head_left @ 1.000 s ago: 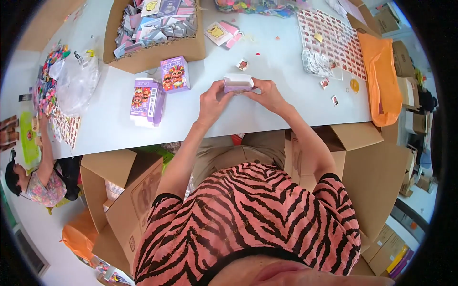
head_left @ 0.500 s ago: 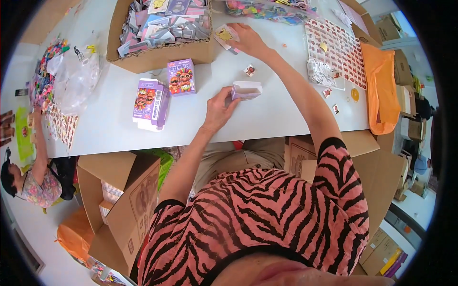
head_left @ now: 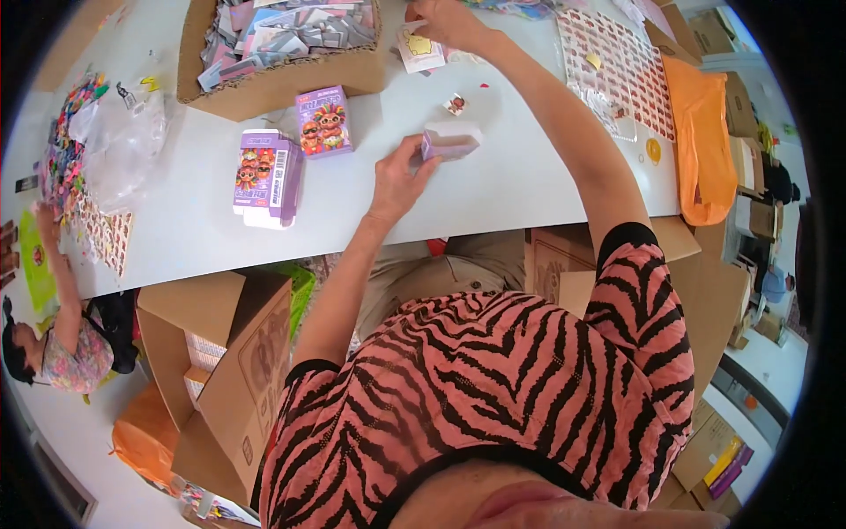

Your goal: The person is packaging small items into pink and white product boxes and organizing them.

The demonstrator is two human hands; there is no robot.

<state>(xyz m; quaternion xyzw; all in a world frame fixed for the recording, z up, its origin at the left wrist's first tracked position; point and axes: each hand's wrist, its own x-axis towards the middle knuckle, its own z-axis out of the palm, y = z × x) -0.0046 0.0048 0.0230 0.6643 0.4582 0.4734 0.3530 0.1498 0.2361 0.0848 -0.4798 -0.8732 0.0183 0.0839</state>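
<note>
My left hand (head_left: 398, 182) is closed around a small purple-and-white box (head_left: 451, 143), its open end facing up and away from me. At the far edge of the view, my right hand (head_left: 451, 24) has its fingers curled over a white card (head_left: 421, 51) with a yellow cartoon figure and seems to pinch it; the fingertips are partly hidden. Just beyond the small box lies a little sticker piece (head_left: 455, 104) with a red-and-brown character. To the left are two purple printed boxes, one upright (head_left: 325, 122) and one with its white end flap out (head_left: 264, 181).
A cardboard carton (head_left: 282, 93) full of cards stands at the far left. Sticker sheets (head_left: 630, 66) and an orange bag (head_left: 696, 141) lie at the right. A clear plastic bag (head_left: 132, 145) and colourful small items (head_left: 66, 159) are near a co-worker (head_left: 66, 348). Open cartons (head_left: 216, 379) flank my lap.
My right hand has reached farther away, and the card under its fingers has turned more upright. The view has shifted slightly; my left hand keeps its hold on the small box.
</note>
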